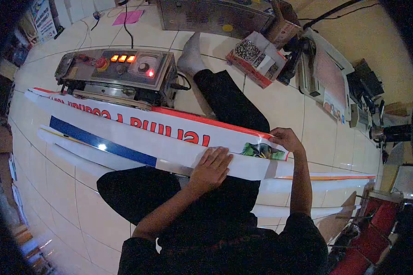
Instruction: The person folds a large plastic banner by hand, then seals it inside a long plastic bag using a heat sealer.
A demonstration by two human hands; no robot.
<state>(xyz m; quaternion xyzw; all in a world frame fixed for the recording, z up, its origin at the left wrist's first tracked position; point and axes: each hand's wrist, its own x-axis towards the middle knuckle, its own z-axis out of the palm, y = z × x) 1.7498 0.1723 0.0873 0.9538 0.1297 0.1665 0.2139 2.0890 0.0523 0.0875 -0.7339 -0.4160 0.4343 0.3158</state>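
Note:
A long white vinyl banner (188, 133) with red lettering and a red edge lies folded across my lap. A green picture is printed near its right end. My left hand (211, 168) rests flat on the white fold with its fingers stretched out. At the right end, my right hand (287, 139) pinches the banner's upper edge between thumb and fingers. The banner's left part runs along the front of a metal band sealer (119, 71) with lit orange switches, a red button and a dial. A dark blue strip (101, 140) shows on the banner's lower left.
A cardboard box (257, 57) of small metal rings stands beyond my outstretched leg (231, 94). Behind it is a large metal cabinet (206, 18). A printer-like machine (323, 73) stands at the right. A red object (369, 233) lies lower right. Cables cross the tiled floor (101, 206).

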